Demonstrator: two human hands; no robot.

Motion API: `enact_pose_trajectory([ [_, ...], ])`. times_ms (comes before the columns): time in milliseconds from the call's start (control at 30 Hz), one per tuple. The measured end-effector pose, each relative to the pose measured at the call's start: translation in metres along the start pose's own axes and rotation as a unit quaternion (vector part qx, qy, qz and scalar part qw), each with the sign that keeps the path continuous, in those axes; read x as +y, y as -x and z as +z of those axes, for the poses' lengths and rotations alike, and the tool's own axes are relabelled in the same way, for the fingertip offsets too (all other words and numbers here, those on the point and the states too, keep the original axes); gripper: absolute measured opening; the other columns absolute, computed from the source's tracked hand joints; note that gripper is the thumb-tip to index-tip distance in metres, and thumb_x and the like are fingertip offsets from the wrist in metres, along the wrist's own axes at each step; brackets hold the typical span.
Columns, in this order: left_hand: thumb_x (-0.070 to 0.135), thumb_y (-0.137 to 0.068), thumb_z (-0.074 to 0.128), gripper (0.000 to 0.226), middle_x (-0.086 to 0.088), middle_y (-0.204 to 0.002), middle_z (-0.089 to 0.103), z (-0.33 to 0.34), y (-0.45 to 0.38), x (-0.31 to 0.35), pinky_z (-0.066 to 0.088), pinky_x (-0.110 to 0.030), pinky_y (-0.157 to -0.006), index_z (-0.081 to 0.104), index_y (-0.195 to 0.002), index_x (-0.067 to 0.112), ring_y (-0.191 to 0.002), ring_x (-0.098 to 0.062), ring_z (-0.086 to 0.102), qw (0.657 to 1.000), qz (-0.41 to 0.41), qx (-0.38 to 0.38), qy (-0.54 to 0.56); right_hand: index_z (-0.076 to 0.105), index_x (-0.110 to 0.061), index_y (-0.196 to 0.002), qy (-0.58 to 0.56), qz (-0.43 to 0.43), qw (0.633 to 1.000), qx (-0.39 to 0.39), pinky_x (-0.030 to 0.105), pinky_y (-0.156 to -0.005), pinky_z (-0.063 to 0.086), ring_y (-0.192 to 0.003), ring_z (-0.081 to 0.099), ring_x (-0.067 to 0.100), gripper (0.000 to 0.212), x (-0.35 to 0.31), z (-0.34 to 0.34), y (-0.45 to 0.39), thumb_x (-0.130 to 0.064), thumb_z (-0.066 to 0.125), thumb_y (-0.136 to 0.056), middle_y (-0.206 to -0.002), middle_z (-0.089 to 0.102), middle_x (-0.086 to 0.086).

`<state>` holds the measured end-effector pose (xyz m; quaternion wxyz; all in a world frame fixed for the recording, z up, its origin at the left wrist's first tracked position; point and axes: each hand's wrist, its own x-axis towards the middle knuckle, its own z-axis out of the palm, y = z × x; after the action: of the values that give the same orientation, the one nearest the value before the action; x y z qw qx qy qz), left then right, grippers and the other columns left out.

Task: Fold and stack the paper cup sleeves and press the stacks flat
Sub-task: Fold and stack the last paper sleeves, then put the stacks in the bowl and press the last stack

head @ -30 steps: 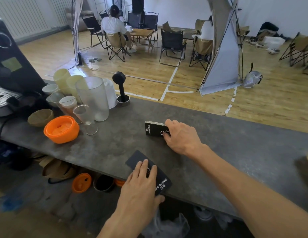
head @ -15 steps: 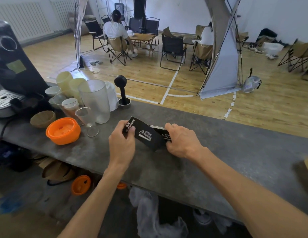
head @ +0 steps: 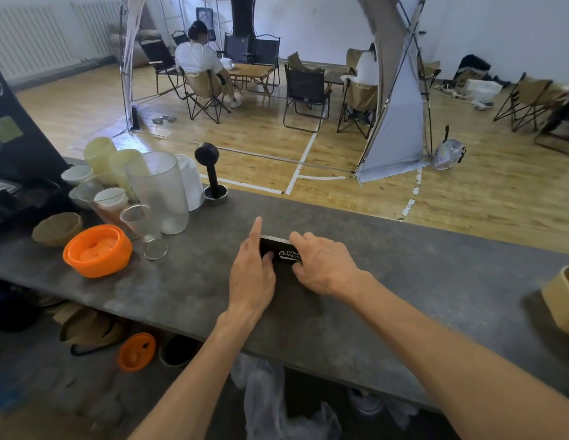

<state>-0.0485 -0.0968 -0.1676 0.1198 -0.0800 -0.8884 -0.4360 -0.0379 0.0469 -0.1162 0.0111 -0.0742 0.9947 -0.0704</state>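
Both hands on a stack of black cup sleeves (head: 281,253), flat near the middle of the grey counter (head: 403,268). Left hand (head: 252,274) at the stack's left end, index finger straight, thumb pressed on top. Right hand (head: 324,265) curled over the right end, seemingly gripping it. Off to the left, well apart: orange lid (head: 97,250), frosted plastic cup (head: 157,195), black tamper (head: 211,173).

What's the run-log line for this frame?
stage: squaring stack | left hand: on sleeve stack, index finger straight | right hand: fingers on stack | counter: stack lies flat
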Motion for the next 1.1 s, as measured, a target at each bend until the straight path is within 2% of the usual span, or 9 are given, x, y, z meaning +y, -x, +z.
enact_pose_trajectory([
  [167,0.012,-0.098,0.051,0.059,-0.009,-0.132,0.049,0.004,0.002,0.003,0.045,-0.039,-0.085,0.032,-0.15,0.032,-0.11,-0.029,0.056,0.999,0.02,-0.028,-0.024,0.041,-0.023,-0.121,0.053,0.035,0.997,-0.048,0.039,-0.07,0.037,-0.098,0.063,0.03,0.027,-0.005,-0.012,-0.005,-0.023,0.049,-0.096,-0.109,0.063,0.007],
  [300,0.009,-0.096,0.053,0.059,-0.006,-0.133,0.049,0.006,0.002,0.017,0.041,-0.029,-0.086,0.037,-0.149,0.029,-0.111,-0.024,0.056,0.999,0.029,-0.022,0.006,0.047,-0.023,-0.117,0.013,0.064,0.998,0.004,0.037,-0.07,0.041,-0.094,0.063,0.028,0.023,0.0,-0.019,0.003,-0.025,0.052,-0.094,-0.107,0.064,0.005],
  [433,0.007,-0.095,0.052,0.063,-0.008,-0.139,0.047,0.013,0.008,0.021,0.042,-0.038,-0.097,0.033,-0.15,0.03,-0.12,-0.028,0.052,0.996,0.021,-0.084,-0.011,0.047,-0.021,-0.114,0.018,0.085,0.996,-0.01,0.036,-0.069,0.039,-0.095,0.063,0.028,0.022,0.011,-0.012,0.018,-0.025,0.053,-0.093,-0.107,0.065,0.005],
  [533,0.006,-0.094,0.052,0.065,-0.008,-0.14,0.045,0.013,0.015,0.021,0.043,-0.039,-0.096,0.031,-0.151,0.029,-0.119,-0.028,0.053,0.996,0.024,-0.082,-0.011,0.047,-0.02,-0.112,0.006,0.084,0.996,0.005,0.036,-0.07,0.037,-0.098,0.063,0.029,0.021,0.011,-0.007,0.025,-0.026,0.053,-0.093,-0.109,0.064,0.005],
  [700,0.003,-0.089,0.055,0.073,-0.007,-0.161,0.011,0.013,0.023,0.028,0.046,-0.047,-0.093,0.027,-0.151,0.028,-0.128,-0.036,0.047,0.994,0.051,-0.084,-0.057,0.043,-0.023,-0.103,-0.022,0.078,0.997,0.004,0.036,-0.069,0.037,-0.084,0.056,0.025,0.017,0.011,-0.01,0.03,-0.031,0.054,-0.092,-0.105,0.064,0.004],
  [833,-0.004,-0.077,0.062,0.089,-0.006,-0.164,-0.004,0.012,0.035,0.044,0.052,-0.046,-0.083,0.025,-0.153,0.026,-0.121,-0.038,0.05,0.983,0.139,-0.065,-0.1,0.049,-0.025,-0.102,-0.066,0.101,0.993,0.003,0.035,-0.068,0.042,-0.082,0.059,0.024,0.022,0.024,-0.026,0.047,-0.04,0.057,-0.089,-0.095,0.062,0.0],
  [900,-0.005,-0.073,0.064,0.093,-0.006,-0.164,0.001,0.016,0.04,0.058,0.053,-0.046,-0.084,0.025,-0.153,0.022,-0.118,-0.035,0.051,0.971,0.191,-0.066,-0.127,0.054,-0.026,-0.101,-0.092,0.124,0.988,-0.011,0.034,-0.068,0.042,-0.083,0.06,0.023,0.021,0.038,-0.041,0.061,-0.042,0.058,-0.087,-0.091,0.062,-0.002],
  [967,-0.003,-0.072,0.065,0.09,-0.007,-0.159,0.02,0.022,0.044,0.079,0.053,-0.045,-0.083,0.029,-0.151,0.02,-0.109,-0.034,0.056,0.959,0.229,-0.081,-0.145,0.056,-0.027,-0.098,-0.106,0.144,0.983,-0.036,0.033,-0.066,0.043,-0.081,0.061,0.02,0.02,0.059,-0.058,0.079,-0.041,0.059,-0.085,-0.088,0.063,-0.003],
  [1100,0.009,-0.08,0.069,0.072,-0.004,-0.136,0.047,0.042,0.056,0.132,0.054,-0.04,-0.068,0.038,-0.145,0.017,-0.087,-0.03,0.065,0.933,0.302,-0.134,-0.146,0.047,-0.025,-0.099,-0.137,0.171,0.972,-0.083,0.039,-0.075,0.053,-0.083,0.061,0.02,0.025,0.114,-0.092,0.13,-0.04,0.061,-0.085,-0.093,0.061,0.0],
])
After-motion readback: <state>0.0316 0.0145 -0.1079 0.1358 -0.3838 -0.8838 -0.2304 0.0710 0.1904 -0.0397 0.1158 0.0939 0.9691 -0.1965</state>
